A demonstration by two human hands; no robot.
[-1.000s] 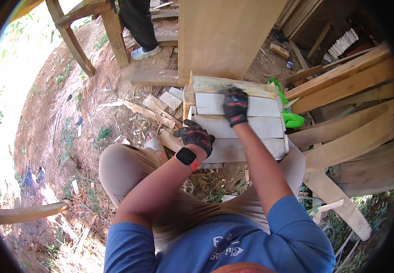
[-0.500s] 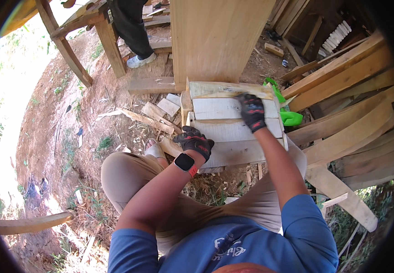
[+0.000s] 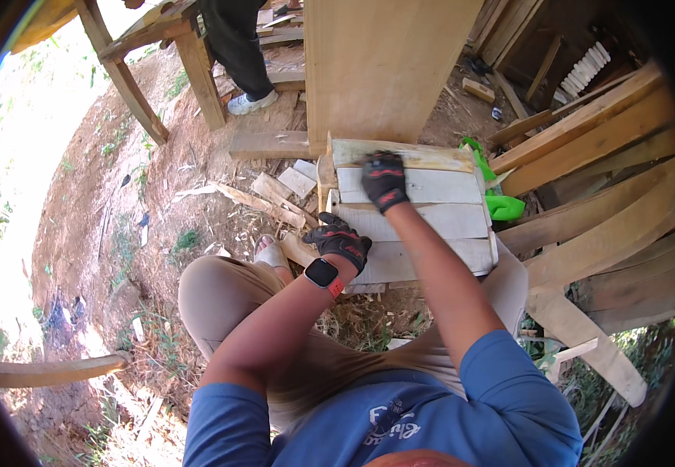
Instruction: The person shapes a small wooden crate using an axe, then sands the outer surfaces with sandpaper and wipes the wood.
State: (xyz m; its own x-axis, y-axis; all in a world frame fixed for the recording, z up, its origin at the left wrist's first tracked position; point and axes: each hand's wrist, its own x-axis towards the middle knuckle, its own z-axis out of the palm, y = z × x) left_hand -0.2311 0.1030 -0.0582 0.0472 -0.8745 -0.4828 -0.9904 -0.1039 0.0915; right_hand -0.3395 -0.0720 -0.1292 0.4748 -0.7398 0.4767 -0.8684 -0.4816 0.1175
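Between my knees lies a slatted wooden panel, made of pale boards side by side with narrow gaps between them. Both hands wear black gloves with red marks. At the panel's near left corner my left hand is closed over the edge, holding it. My right hand presses down on the upper boards toward their left end, fingers curled under and slightly blurred. Whatever lies beneath that palm is hidden.
Beyond the panel stands a tall wide board. Long planks and curved timbers are piled at the right, near a bright green cloth or bag. Wood scraps litter the ground. Another person's leg shows beside a wooden frame.
My right hand has slid left across the boards, from the right part toward the left end. My left hand keeps its hold on the corner. The whole view has shifted slightly.
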